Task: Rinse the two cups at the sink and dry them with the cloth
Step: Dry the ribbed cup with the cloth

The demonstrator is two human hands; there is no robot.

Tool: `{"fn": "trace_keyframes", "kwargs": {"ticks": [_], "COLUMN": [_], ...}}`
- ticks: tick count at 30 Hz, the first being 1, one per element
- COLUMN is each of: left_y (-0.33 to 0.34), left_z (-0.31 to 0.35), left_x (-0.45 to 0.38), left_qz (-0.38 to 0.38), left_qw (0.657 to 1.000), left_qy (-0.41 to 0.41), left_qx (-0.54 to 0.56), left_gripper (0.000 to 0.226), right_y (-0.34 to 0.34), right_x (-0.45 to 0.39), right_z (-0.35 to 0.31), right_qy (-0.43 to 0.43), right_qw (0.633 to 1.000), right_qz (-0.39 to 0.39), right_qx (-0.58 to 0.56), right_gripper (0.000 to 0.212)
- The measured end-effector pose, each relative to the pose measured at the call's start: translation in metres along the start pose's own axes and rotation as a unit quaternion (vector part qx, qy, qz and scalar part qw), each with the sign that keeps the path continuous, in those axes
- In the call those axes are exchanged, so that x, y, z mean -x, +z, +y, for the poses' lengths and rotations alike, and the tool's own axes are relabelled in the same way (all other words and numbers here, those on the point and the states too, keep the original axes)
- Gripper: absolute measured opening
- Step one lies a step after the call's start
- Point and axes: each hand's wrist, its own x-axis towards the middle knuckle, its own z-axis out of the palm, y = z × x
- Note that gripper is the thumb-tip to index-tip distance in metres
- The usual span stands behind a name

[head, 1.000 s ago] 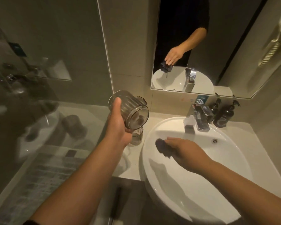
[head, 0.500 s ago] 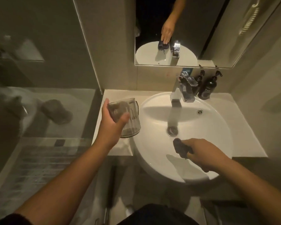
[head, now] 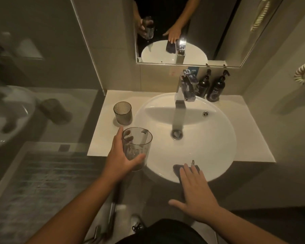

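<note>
My left hand [head: 120, 161] grips a clear ribbed cup [head: 136, 148], upright, over the left front rim of the white sink [head: 209, 138]. A second clear cup [head: 123, 113] stands on the counter to the left of the basin, just beyond my left hand. My right hand [head: 195, 192] lies flat with fingers spread on a dark cloth [head: 179, 169] draped over the sink's front rim; most of the cloth is hidden under the hand.
A chrome faucet [head: 185, 90] stands at the back of the basin, with two dark pump bottles [head: 210, 87] to its right. The drain [head: 176, 134] sits mid-basin. A mirror [head: 174, 30] hangs above. A glass partition rises on the left, next to the counter [head: 102, 131].
My left hand turned the cup upright and lowered it toward the sink's rim. My right hand drew the cloth to the front rim and flattened out on it. The view tilted down.
</note>
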Motion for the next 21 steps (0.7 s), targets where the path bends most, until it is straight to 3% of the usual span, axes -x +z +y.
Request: {"fn": "trace_keyframes", "kwargs": {"ticks": [5, 8, 13, 16, 21], "left_y": [0.013, 0.018, 0.011, -0.005, -0.03], "left_z": [0.015, 0.027, 0.05, 0.054, 0.059], "left_x": [0.026, 0.042, 0.054, 0.05, 0.025], "left_qz": [0.002, -0.01, -0.024, -0.027, -0.008], "left_qw": [1.0, 0.999, 0.996, 0.993, 0.986], "left_qy": [0.024, 0.047, 0.086, 0.096, 0.085], "left_qx": [0.004, 0.0, -0.027, -0.065, -0.145], "left_gripper": [0.101, 0.103, 0.103, 0.104, 0.096], "right_y": [-0.038, -0.084, -0.139, -0.152, -0.169], "right_x": [-0.005, -0.022, -0.049, -0.057, -0.077], "right_z": [0.018, 0.023, 0.005, -0.007, -0.024], "right_qy": [-0.033, -0.107, -0.262, -0.289, -0.308], "right_qw": [0.974, 0.939, 0.902, 0.898, 0.888], "right_qz": [0.047, 0.035, -0.005, 0.008, 0.093], "right_qx": [-0.221, -0.326, -0.343, -0.331, -0.328], "right_gripper": [0.106, 0.107, 0.111, 0.091, 0.086]}}
